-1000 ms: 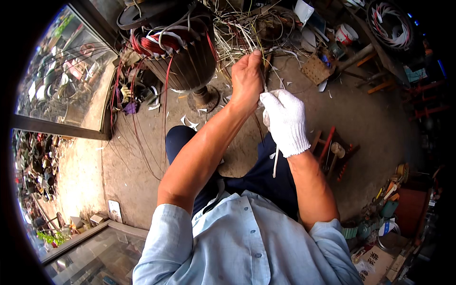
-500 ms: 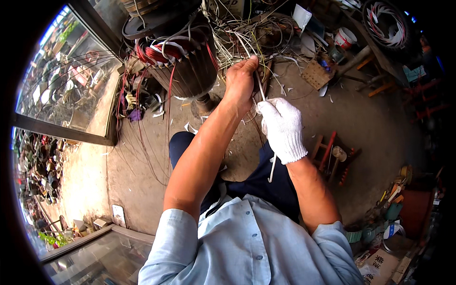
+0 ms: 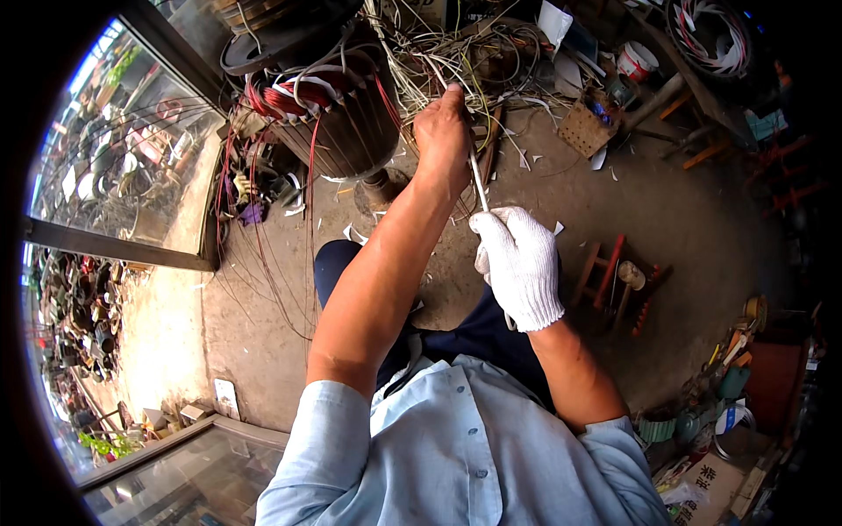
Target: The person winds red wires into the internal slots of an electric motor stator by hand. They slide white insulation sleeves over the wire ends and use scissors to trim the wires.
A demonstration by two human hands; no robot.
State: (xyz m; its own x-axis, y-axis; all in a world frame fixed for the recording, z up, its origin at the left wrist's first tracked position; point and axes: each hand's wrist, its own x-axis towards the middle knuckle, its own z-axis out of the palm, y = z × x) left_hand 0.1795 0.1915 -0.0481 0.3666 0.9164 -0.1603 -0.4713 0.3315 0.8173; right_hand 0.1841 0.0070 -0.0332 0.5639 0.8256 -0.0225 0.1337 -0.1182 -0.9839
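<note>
White cord (image 3: 478, 182) runs straight where I hold it, bare left hand (image 3: 443, 136) clasped around it farther out, gloved right hand (image 3: 521, 265) gripping it nearer.

Thin white cord (image 3: 478, 181) here, smooth-looking, pretty much straight where you can see it. It's stretched between a bare left hand (image 3: 443, 131) and a white-gloved right hand (image 3: 521, 265), tilted so the upper part leans a bit left. Bottom of that bit vanishes into the glove, top goes behind the bare fist. Similar white length pokes out past the thumb, can't tell if it's the same piece.
</note>
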